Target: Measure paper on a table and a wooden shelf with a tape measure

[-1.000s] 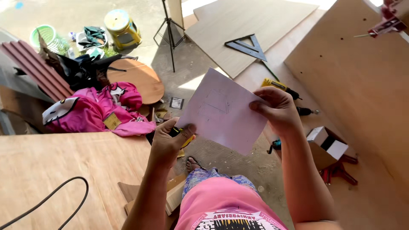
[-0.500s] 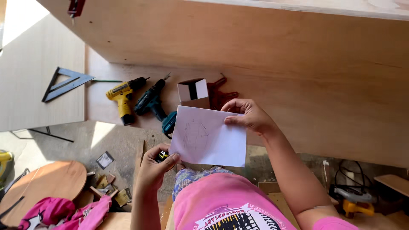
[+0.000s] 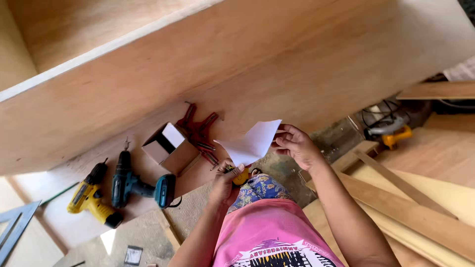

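I pinch the white paper sheet (image 3: 251, 142) between both hands, right hand (image 3: 296, 146) on its right edge, left hand (image 3: 226, 179) also gripping a yellow tape measure (image 3: 241, 175), drills untouched at left.

Lots lying around from where I'm watching: a yellow cordless drill (image 3: 91, 196) beside a teal-and-black one (image 3: 134, 184), a small open cardboard box (image 3: 170, 149), red clamps (image 3: 199, 131) against the big plywood panel (image 3: 257, 59), loose wooden planks (image 3: 410, 207) on the right.
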